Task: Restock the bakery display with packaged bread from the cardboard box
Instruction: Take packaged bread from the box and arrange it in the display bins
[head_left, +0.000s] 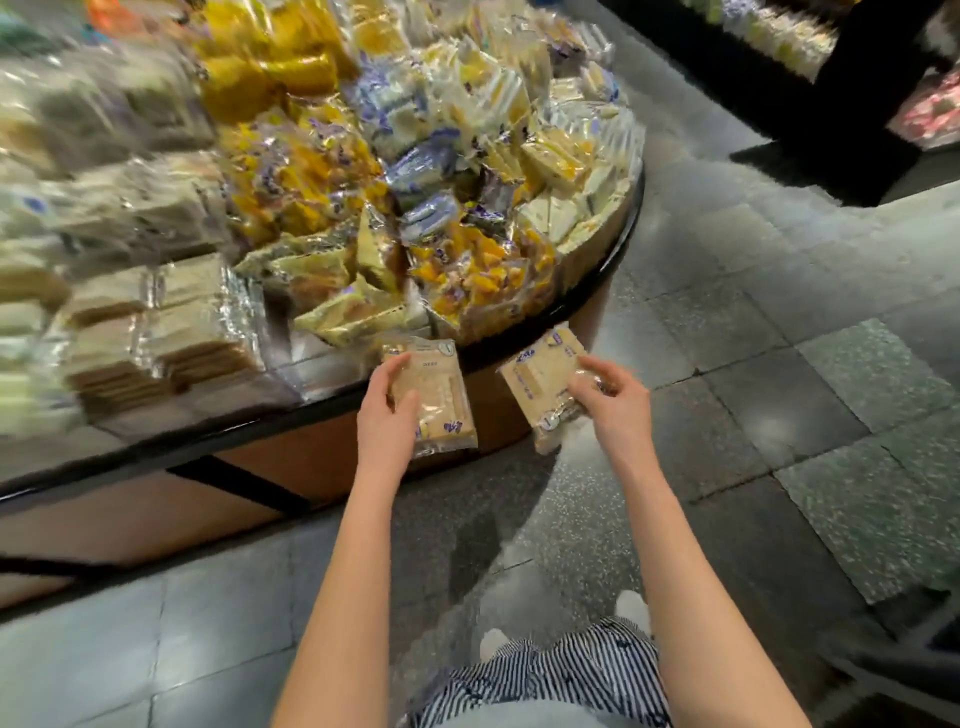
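Right at the curved front edge of the bakery display (587, 292), the person has a bread pack in each hand. Both are held flat and label-up, probably so they drop straight onto the piles. The left hand (387, 410) curls round the side of the left pack (447, 410), thumb on top. The right hand (610, 397) pinches the right pack (537, 374) near its lower end. Both packs hover at the rim, not shelved yet. The cardboard box isn't in view.
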